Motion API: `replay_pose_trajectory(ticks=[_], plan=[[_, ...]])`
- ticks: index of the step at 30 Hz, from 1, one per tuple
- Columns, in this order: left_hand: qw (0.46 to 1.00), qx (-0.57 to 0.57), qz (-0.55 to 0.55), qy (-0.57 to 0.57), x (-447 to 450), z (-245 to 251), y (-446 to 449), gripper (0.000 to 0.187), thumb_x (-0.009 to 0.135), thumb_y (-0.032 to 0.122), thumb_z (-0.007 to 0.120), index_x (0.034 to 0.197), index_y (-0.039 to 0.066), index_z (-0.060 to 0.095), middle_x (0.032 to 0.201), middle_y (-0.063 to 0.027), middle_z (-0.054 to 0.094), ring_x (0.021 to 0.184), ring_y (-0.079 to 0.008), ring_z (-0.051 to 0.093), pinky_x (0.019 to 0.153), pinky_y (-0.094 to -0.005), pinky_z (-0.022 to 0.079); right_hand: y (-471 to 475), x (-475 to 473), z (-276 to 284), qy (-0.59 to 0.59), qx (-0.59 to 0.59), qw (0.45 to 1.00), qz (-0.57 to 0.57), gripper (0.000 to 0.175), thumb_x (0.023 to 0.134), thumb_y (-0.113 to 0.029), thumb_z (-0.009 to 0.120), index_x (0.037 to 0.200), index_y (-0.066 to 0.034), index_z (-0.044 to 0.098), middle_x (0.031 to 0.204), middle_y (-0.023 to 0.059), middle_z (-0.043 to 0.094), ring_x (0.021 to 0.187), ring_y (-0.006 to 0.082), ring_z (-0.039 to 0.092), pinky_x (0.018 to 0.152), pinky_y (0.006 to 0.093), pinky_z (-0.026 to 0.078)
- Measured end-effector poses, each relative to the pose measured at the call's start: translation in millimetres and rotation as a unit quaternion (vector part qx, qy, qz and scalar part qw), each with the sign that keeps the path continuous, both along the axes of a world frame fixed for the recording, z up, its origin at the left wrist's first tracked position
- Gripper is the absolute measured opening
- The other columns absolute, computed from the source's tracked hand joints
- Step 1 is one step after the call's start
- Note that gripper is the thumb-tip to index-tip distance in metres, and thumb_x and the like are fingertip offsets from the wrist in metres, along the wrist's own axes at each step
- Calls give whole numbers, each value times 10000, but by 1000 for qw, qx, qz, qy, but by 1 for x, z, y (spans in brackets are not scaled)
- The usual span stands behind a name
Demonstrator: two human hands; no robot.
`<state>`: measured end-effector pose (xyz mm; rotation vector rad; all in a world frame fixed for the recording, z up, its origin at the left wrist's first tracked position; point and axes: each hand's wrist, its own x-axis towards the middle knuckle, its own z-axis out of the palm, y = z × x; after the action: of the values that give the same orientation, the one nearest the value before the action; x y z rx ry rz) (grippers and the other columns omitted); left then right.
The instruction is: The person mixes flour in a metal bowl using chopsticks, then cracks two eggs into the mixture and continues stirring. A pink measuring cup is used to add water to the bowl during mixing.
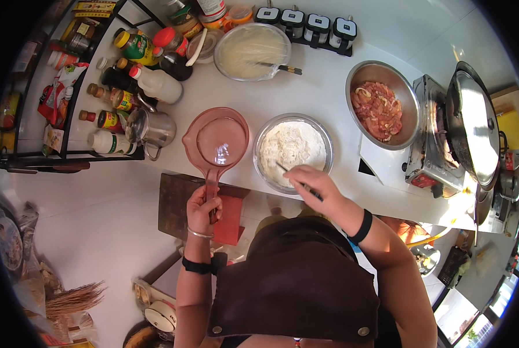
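My left hand is wrapped around the handle of a pink translucent plastic water ladle. Clear liquid lies in the ladle's bowl, which is level over or on the counter; I cannot tell which. In my right hand are dark chopsticks, their tips down in white flour. The flour fills much of a round metal bowl near the counter's front edge, right of the ladle. Part of the flour looks clumped and wet near the middle.
A metal basin of raw sliced meat stands right, beside a gas stove with a lidded wok. Behind is a plastic-covered bowl with chopsticks on it. Bottles, a steel pot and a black rack crowd the left.
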<state>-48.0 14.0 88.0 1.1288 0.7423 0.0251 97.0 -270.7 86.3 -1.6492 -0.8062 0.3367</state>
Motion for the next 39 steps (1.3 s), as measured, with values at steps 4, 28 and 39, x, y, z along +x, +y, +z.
replay_pose_trajectory(ticks=[4, 28, 39], plan=[[999, -2, 32, -14, 14, -32, 9, 229, 799, -44, 576, 1024, -4, 586, 631, -78, 560, 423, -148, 492, 391, -258, 393, -14, 22, 1, 118, -4, 986, -117, 162, 892, 39, 604, 1046, 31, 653, 941, 103, 650, 768, 159, 644, 663, 257, 499], [895, 386, -219, 34, 84, -48, -69, 148, 897, 99, 596, 924, -41, 557, 770, -184, 610, 578, -293, 660, 517, -361, 524, 22, -5, 16, 16, -71, 996, -43, 192, 897, 31, 591, 1085, 21, 628, 947, 141, 633, 821, 239, 650, 702, 311, 496], [978, 90, -175, 68, 68, -77, -91, 148, 954, 94, 534, 914, -46, 509, 766, -134, 625, 542, -226, 681, 374, -265, 479, -37, -16, 31, 200, -120, 959, -163, 152, 918, -1, 606, 1049, 15, 681, 968, 98, 672, 844, 138, 657, 764, 253, 515]])
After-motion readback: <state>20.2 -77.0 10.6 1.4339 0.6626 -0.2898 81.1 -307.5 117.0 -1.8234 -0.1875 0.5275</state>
